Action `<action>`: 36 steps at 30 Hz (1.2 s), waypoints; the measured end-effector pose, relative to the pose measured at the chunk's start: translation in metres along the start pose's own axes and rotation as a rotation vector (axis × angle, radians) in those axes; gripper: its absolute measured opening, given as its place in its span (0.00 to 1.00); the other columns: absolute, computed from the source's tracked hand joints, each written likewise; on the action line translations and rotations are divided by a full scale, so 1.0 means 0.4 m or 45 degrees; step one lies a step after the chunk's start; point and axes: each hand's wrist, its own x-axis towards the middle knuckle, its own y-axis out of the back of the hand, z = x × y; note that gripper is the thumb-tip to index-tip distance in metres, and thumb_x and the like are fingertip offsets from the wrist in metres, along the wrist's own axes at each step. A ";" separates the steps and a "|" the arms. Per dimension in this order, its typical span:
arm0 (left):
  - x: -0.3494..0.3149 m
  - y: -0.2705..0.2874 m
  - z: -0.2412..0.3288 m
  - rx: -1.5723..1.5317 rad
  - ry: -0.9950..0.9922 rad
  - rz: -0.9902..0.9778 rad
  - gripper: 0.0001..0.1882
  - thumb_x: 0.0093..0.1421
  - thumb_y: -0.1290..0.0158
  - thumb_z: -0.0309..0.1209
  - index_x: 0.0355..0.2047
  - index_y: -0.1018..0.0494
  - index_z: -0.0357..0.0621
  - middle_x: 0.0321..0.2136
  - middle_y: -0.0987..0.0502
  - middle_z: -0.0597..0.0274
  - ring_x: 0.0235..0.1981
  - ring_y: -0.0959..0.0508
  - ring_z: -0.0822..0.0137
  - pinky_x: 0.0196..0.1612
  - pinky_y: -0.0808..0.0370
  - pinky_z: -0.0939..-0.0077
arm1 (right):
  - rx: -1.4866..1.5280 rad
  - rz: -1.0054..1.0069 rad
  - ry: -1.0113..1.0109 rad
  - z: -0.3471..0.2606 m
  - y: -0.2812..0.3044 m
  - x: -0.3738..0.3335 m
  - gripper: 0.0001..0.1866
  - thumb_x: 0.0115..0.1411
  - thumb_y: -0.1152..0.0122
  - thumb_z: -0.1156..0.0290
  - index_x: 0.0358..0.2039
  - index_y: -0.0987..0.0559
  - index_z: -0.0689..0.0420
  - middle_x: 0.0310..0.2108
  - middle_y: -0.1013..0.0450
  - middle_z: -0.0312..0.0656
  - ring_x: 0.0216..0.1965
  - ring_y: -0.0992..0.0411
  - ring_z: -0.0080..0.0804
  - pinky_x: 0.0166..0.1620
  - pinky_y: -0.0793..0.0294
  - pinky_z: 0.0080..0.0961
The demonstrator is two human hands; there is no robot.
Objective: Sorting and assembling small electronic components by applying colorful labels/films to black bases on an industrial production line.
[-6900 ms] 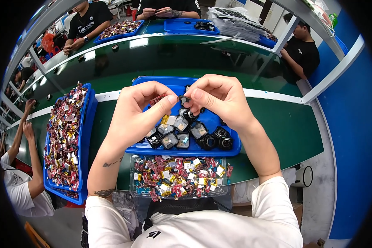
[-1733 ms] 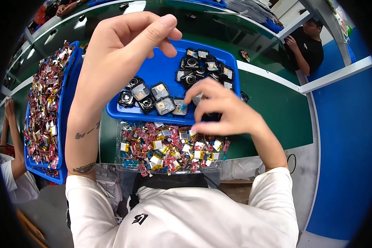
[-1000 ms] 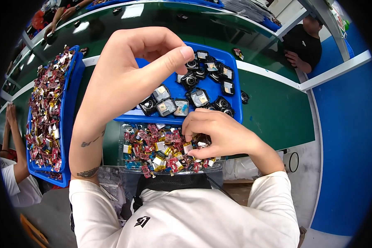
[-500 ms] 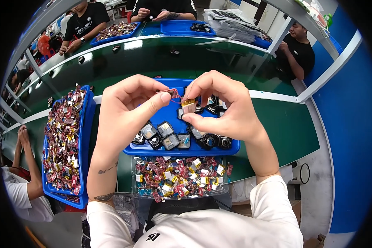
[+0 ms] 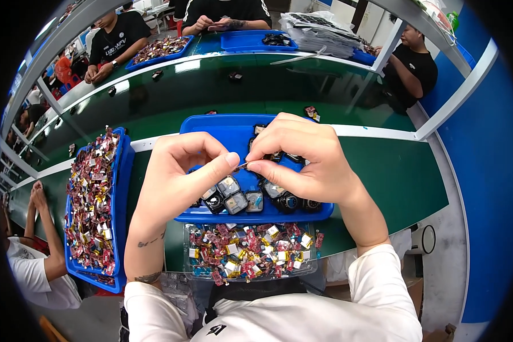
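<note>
My left hand and my right hand meet over a blue tray, both closed in a pinch with fingertips nearly touching. Between them only a thin edge of the small circuit board shows, gripped by the left thumb and forefinger. What the right fingers pinch is mostly hidden; the battery seen there earlier cannot be made out. Below my hands, the tray holds several black watch-like cases, some with grey, squarish open backs, partly covered by my right hand.
Close to my body, a transparent tray is heaped with red circuit boards and batteries. A long blue bin at left holds more. A green conveyor belt carries scattered small parts beyond a white rail. Other people sit around it.
My hands have lowered and come together. The red board and yellow-taped battery, plainly visible before, are now almost hidden by my fingertips. The view has shifted slightly.
</note>
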 end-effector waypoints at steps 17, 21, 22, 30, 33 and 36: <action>0.009 -0.051 -0.001 0.450 -0.549 0.318 0.05 0.52 0.42 0.21 0.25 0.28 0.35 0.26 0.25 0.61 0.29 0.26 0.72 0.34 0.31 0.80 | 0.495 0.045 -0.560 -0.014 0.007 -0.021 0.05 0.57 0.39 0.73 0.32 0.22 0.62 0.27 0.25 0.35 0.26 0.29 0.16 0.30 0.30 0.14; 0.001 -0.026 -0.014 0.264 -0.359 0.134 0.07 0.50 0.40 0.18 0.27 0.28 0.35 0.27 0.24 0.60 0.32 0.25 0.72 0.37 0.30 0.81 | 0.829 -0.100 -0.791 -0.024 0.018 -0.005 0.08 0.60 0.41 0.72 0.35 0.23 0.63 0.30 0.25 0.37 0.28 0.28 0.18 0.31 0.28 0.15; -0.002 -0.025 -0.015 0.267 -0.356 0.140 0.07 0.50 0.40 0.18 0.27 0.28 0.35 0.27 0.24 0.60 0.32 0.25 0.72 0.37 0.30 0.81 | 0.927 -0.136 -0.961 -0.028 0.026 0.002 0.08 0.60 0.41 0.71 0.35 0.23 0.63 0.30 0.25 0.37 0.28 0.28 0.17 0.32 0.28 0.15; 0.002 -0.033 -0.018 0.012 -0.212 0.170 0.08 0.49 0.41 0.19 0.22 0.31 0.36 0.26 0.23 0.58 0.31 0.23 0.73 0.37 0.27 0.80 | 0.493 -0.098 -0.708 -0.004 0.020 -0.021 0.08 0.56 0.40 0.75 0.37 0.20 0.62 0.29 0.24 0.37 0.28 0.28 0.17 0.32 0.29 0.14; 0.005 -0.031 -0.024 -0.021 -0.186 0.161 0.09 0.49 0.41 0.19 0.22 0.32 0.37 0.27 0.23 0.57 0.32 0.23 0.73 0.39 0.27 0.79 | 0.176 -0.098 -0.453 0.008 0.018 -0.023 0.07 0.53 0.39 0.78 0.33 0.18 0.60 0.28 0.24 0.36 0.27 0.29 0.16 0.30 0.30 0.14; 0.005 -0.034 -0.024 -0.034 -0.184 0.164 0.09 0.49 0.42 0.19 0.23 0.32 0.38 0.28 0.23 0.57 0.33 0.23 0.72 0.39 0.27 0.78 | 0.463 -0.050 -0.650 0.007 0.011 -0.020 0.07 0.51 0.39 0.79 0.32 0.18 0.60 0.27 0.25 0.35 0.26 0.29 0.16 0.28 0.31 0.13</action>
